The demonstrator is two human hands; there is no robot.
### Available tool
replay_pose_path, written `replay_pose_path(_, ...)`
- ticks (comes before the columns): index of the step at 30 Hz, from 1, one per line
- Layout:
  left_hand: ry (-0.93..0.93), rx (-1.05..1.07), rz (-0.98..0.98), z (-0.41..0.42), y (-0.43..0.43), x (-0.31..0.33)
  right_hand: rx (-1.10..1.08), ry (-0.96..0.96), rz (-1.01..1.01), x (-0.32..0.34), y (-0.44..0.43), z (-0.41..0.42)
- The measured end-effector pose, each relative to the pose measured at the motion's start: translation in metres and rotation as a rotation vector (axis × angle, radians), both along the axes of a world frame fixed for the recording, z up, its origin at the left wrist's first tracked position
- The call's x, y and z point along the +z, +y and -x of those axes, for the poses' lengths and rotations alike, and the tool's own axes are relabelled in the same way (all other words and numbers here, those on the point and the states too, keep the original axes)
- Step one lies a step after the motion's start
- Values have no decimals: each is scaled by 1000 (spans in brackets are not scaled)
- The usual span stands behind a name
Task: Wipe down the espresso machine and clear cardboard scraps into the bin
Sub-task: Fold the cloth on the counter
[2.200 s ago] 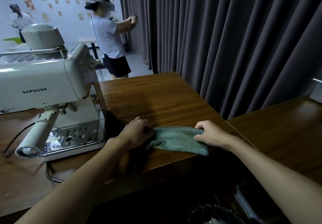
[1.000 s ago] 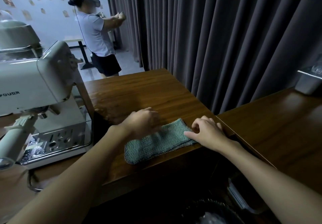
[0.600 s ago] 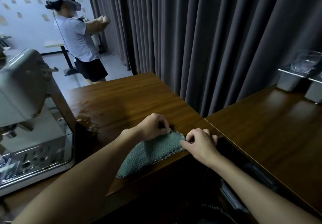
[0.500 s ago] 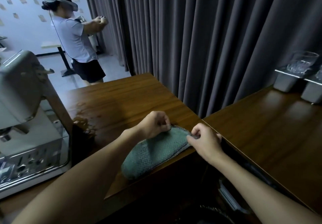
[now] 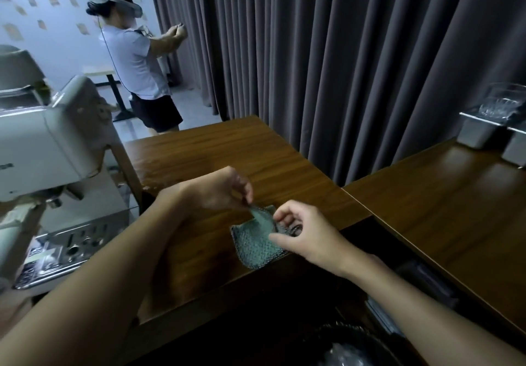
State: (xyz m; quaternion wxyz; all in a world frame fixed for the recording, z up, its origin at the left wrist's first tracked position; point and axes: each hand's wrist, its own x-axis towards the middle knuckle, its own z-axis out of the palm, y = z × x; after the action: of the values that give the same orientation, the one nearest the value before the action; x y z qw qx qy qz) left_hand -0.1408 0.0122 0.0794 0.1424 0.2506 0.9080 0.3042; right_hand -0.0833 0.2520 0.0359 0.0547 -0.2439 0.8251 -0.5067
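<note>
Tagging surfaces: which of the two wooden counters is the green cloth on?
The left counter, the one carrying the espresso machine; the green cloth sits at its near edge. The right counter, with grey boxes, shows none.

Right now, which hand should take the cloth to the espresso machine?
Left, probably. The left hand pinches the cloth and is nearer the espresso machine; the right hand, also holding it, would reach across.

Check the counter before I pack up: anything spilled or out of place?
A pale smeary patch with ragged specks lies on the brown wooden counter right of the cream espresso machine; it looks like moisture or residue. The green knitted cloth, pinched by the left hand and right hand, sits at the counter's front edge.
</note>
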Motion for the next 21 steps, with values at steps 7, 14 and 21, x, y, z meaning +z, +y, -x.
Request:
replay_pose_path(7,-3,-31,186,-29,6,-20,-184,133,-294,-20,-12,-12)
replay_pose_path(14,164,117,498,-50,-6,-39,-135,188,-637,-28,-29,-13)
replay_pose_path(21,207,331,420,-106,-41,-44,2,105,-548,-27,-72,-2)
